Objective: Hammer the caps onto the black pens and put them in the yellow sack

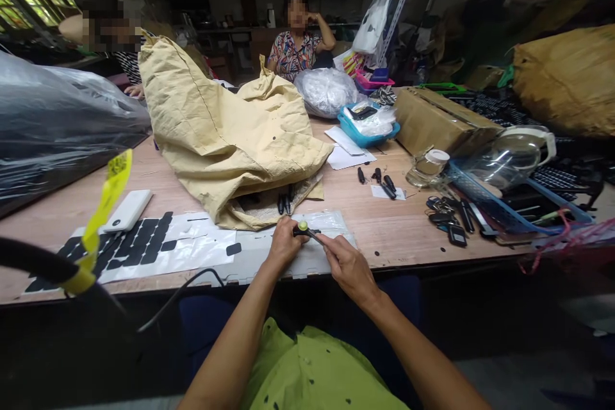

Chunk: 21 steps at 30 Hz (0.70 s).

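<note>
My left hand (284, 241) is closed around a small black part with a round yellow-green piece (303, 226) at its end. From the right, my right hand (350, 267) pinches a thin dark stick-like tool (314, 235), whose far end meets the black part; its exact kind is too small to make out. Both hands are over a grey board (259, 264) at the table's front edge. Just beyond them, a large cream cloth sack (230, 122) lies with its mouth toward me, and several black parts (284, 200) show at the opening.
A sheet of black stickers (144, 240) and a white power bank (129, 210) lie left. To the right are loose black parts (388, 184), a glass jar (426, 168), a blue tray (523, 205), key fobs (444, 218) and a cardboard box (432, 125). Two people sit across the table.
</note>
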Available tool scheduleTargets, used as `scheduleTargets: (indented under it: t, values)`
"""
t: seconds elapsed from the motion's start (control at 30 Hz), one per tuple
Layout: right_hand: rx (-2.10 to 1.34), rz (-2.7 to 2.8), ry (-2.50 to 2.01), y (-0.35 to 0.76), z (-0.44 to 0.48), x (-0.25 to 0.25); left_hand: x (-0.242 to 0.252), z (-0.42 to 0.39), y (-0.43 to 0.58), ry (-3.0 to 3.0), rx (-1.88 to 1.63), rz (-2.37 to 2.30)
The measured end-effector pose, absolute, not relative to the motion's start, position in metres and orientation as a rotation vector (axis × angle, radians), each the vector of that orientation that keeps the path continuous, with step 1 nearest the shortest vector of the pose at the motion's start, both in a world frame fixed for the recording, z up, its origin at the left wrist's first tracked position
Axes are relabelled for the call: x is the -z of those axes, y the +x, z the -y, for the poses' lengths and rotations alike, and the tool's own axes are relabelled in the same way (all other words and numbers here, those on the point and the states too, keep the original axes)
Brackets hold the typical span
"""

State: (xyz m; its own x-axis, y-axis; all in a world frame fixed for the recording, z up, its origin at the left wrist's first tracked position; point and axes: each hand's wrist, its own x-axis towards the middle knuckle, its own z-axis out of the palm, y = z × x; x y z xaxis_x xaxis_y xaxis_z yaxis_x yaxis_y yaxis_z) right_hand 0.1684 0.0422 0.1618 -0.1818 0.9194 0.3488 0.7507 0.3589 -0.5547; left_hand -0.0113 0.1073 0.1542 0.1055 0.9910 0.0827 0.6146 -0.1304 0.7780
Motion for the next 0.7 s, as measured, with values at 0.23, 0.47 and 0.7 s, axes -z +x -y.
scheduleTargets:
  t: [0.23, 0.47, 0.7]
  values:
    - [-0.255, 1.943, -1.51, 0.175, -0.039, -0.166, -0.153, -0.108, -0.008, 1.755, -0.868, -1.562]
    - [-0.27, 1.932, -1.522, 0.186, -0.044, -0.161, -0.155, -0.107, -0.007, 1.756, -0.863, -1.576]
    - [0.059, 1.808, -1.839, 0.214, -0.113, -0.156, -0.154, -0.101, -0.005, 1.793, -0.869, -1.583]
